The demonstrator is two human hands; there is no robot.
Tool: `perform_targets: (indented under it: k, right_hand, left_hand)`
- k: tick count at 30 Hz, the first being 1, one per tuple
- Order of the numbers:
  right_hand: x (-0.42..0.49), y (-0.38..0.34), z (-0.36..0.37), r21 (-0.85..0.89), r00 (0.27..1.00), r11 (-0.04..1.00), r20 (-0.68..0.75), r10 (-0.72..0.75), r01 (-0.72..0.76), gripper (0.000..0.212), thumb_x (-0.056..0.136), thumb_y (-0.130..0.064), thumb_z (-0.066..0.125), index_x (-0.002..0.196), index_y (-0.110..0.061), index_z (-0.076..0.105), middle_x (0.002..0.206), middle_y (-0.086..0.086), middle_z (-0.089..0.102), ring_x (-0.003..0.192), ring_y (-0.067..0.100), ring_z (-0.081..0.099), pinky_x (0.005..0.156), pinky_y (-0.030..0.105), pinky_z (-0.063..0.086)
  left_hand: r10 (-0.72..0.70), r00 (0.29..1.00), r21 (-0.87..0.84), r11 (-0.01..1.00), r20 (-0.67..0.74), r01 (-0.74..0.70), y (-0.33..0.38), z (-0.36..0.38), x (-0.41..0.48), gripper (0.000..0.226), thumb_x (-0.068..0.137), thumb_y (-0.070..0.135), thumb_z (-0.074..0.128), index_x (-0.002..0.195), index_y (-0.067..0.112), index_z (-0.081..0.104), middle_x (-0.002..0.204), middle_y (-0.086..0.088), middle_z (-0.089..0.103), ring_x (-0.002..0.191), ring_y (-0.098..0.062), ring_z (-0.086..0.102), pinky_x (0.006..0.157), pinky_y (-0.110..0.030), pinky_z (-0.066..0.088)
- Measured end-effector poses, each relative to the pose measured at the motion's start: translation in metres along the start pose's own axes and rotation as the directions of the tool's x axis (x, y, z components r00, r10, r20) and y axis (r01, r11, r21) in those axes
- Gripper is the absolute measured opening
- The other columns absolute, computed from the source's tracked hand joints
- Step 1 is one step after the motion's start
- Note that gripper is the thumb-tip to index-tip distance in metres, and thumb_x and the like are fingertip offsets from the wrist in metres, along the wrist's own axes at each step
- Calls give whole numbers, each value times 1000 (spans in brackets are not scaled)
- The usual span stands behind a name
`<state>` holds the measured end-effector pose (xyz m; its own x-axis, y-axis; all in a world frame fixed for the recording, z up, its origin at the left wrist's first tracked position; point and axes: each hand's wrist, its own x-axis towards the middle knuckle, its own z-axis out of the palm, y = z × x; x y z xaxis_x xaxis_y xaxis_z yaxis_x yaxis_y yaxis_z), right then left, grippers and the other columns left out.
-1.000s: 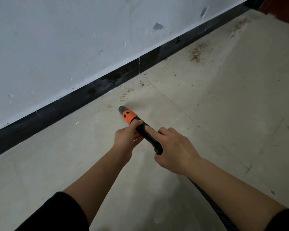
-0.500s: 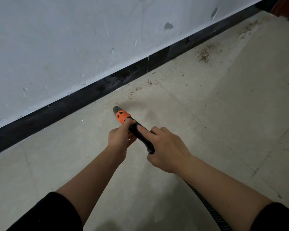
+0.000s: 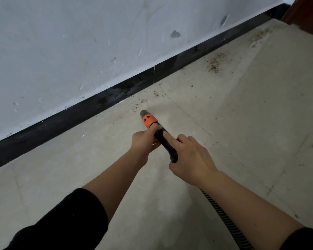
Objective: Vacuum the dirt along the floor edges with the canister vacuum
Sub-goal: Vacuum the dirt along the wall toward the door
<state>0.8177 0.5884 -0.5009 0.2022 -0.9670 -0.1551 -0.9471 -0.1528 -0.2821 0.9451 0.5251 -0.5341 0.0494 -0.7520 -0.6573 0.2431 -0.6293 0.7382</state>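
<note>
Pale concrete floor (image 3: 242, 123) meets a scuffed white wall (image 3: 79, 42) at a black baseboard (image 3: 70, 120) that runs from lower left to upper right. Centre frame, the vacuum wand (image 3: 163, 136), black with an orange collar (image 3: 149, 120), points at the floor close to the baseboard, right among scattered brown crumbs (image 3: 134, 107); contact with the floor, can't tell. The left hand (image 3: 143, 141) wraps the wand just behind the collar, thumb over the top. The right hand (image 3: 192, 157) grips the rear end, forefinger laid straight along it. A ribbed hose (image 3: 224, 219) runs from under that wrist to the bottom edge. A thicker dirt patch (image 3: 214, 63) sits upper right. Black sleeves (image 3: 70, 222) fill the bottom corners.
</note>
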Motion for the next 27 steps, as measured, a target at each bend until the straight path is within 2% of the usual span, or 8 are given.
perform_targets:
  k: [8,16,21,27]
  right_hand:
    - [9,9,-2,31,998,998,-16,54,-53,82,86,-24,56,152,-35,8,104,-4,42,92,17,38,73,30,43]
    - [13,-9,6,43,998,997,-10,-58,58,79,87,-24,54,152,-33,10,108,-3,45,93,18,40,76,33,47]
    - [16,-26,11,39,994,993,-7,-112,112,79,87,-24,55,152,-32,12,108,-2,46,93,18,41,75,33,47]
    - [17,-40,15,31,987,987,11,-158,157,79,86,-23,56,152,-31,13,108,0,46,88,17,35,72,32,45]
  left_hand:
    - [16,1000,1,1000,2,-16,4,17,8,16,84,19,69,84,3,65,91,-14,72,80,-20,71,69,-25,56]
    - [42,996,-29,999,-84,-45,-1,-13,5,17,85,20,69,85,3,66,90,-14,72,85,-23,70,75,-28,56]
    - [44,992,-56,997,-117,-50,2,-35,0,18,85,19,68,89,2,66,91,-15,72,84,-22,71,74,-28,56]
    - [51,987,-61,996,-153,-61,3,-53,-9,13,87,19,67,83,9,61,94,-15,71,90,-24,69,79,-30,56]
